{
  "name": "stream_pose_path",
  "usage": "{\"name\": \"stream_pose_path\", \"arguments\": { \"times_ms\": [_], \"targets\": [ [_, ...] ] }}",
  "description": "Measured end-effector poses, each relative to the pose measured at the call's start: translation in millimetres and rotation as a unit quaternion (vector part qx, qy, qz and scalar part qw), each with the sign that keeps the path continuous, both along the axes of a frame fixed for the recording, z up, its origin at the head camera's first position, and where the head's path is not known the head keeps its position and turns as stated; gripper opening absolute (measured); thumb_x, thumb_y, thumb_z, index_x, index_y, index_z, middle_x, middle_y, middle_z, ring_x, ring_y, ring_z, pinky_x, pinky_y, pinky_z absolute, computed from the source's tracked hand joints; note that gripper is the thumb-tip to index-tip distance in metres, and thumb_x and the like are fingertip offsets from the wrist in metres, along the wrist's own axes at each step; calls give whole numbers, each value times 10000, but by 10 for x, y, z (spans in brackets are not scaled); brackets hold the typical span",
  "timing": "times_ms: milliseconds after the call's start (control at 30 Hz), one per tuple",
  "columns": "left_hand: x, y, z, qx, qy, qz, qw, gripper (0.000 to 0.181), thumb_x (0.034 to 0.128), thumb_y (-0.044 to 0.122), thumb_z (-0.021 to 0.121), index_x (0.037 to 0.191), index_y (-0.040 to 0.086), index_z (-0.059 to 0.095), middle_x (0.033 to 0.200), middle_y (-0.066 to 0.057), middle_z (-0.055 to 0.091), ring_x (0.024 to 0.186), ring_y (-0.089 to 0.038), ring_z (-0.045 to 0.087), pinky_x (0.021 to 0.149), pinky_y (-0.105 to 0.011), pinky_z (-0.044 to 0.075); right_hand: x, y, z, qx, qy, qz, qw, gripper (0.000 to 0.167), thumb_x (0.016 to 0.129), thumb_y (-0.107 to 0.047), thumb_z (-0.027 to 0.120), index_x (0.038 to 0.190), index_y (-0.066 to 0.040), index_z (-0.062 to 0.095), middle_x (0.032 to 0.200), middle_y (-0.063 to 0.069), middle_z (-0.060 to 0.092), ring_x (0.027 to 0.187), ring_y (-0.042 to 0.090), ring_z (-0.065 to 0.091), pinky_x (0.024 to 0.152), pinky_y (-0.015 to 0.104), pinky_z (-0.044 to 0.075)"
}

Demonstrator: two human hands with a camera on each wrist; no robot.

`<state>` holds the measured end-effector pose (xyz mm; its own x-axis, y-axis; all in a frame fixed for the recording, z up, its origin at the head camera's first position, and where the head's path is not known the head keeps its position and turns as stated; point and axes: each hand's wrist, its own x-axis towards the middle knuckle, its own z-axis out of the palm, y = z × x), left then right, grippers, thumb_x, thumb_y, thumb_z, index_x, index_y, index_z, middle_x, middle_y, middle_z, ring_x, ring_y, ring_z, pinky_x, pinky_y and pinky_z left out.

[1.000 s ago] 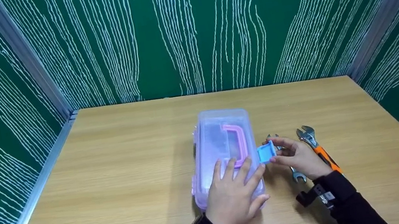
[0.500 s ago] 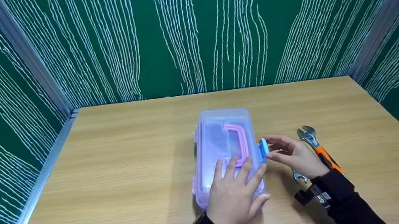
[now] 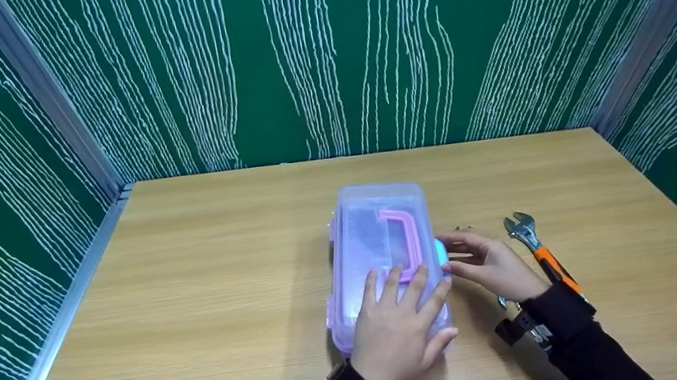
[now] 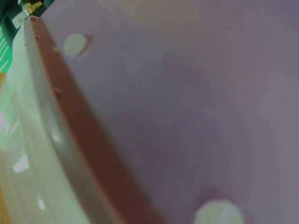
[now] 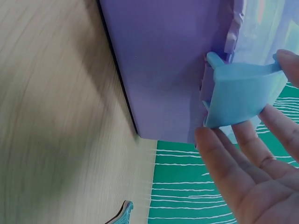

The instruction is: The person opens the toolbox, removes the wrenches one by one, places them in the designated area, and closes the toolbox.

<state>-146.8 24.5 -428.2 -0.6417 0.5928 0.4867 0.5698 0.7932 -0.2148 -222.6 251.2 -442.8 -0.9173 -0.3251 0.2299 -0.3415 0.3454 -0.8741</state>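
Observation:
A translucent purple toolbox (image 3: 363,240) with a pink handle (image 3: 413,239) stands on the table. My left hand (image 3: 395,334) lies spread on the near part of its lid. On the box's right side, my right hand (image 3: 497,267) pinches the blue latch (image 3: 441,252) between thumb and fingers. The right wrist view shows this latch (image 5: 238,95) hinged at the purple base (image 5: 159,70) and swung up toward the lid's edge, its outer end tilted a little away. Only a blurred close-up of purple plastic (image 4: 163,116) fills most of the left wrist view.
Right of my right hand lies an adjustable wrench (image 3: 550,258) with an orange and black handle. A second, silver wrench (image 3: 507,303) is mostly hidden beneath that hand. Green panels (image 3: 262,93) with white lines surround the wooden table (image 3: 205,292) at the back and sides.
The blue latch has swung from sticking out sideways to up close against the box. My right hand has moved left with it. The left hand stays on the lid.

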Motion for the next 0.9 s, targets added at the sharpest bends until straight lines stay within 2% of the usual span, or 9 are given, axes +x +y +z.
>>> {"name": "stream_pose_path", "arguments": {
  "times_ms": [133,300,500,900],
  "targets": [
    [-2,4,0,0,80,-20,10000,622,961,676,304,1464,336,440,1472,20,506,1328,-275,492,1090,-554,385,-3,-15,1,214,-126,-70,9997,471,890,-61,691,1336,14,558,1339,237,558,1215,417,570,944,292,542],
    [-5,2,-3,-3,285,-19,9996,619,956,679,318,1451,336,462,1444,22,535,1293,-276,529,1068,-546,412,5,-23,-1,396,-307,-103,9987,461,904,-98,686,1331,18,557,1339,244,553,1188,427,585,917,299,556],
    [-6,1,4,-47,208,2,9998,622,963,677,288,1460,339,448,1455,23,525,1303,-273,518,1074,-550,406,3,-44,-18,364,-242,-94,9990,447,904,-68,676,1316,55,555,1306,249,568,1164,401,603,950,307,541],
    [-1,0,2,-55,69,4,10000,626,969,674,267,1469,337,436,1470,21,510,1311,-283,512,1082,-558,393,-7,-82,-53,83,-580,-246,9980,438,885,-2,660,1303,64,545,1279,266,592,1141,383,623,912,229,542]
  ]
}}
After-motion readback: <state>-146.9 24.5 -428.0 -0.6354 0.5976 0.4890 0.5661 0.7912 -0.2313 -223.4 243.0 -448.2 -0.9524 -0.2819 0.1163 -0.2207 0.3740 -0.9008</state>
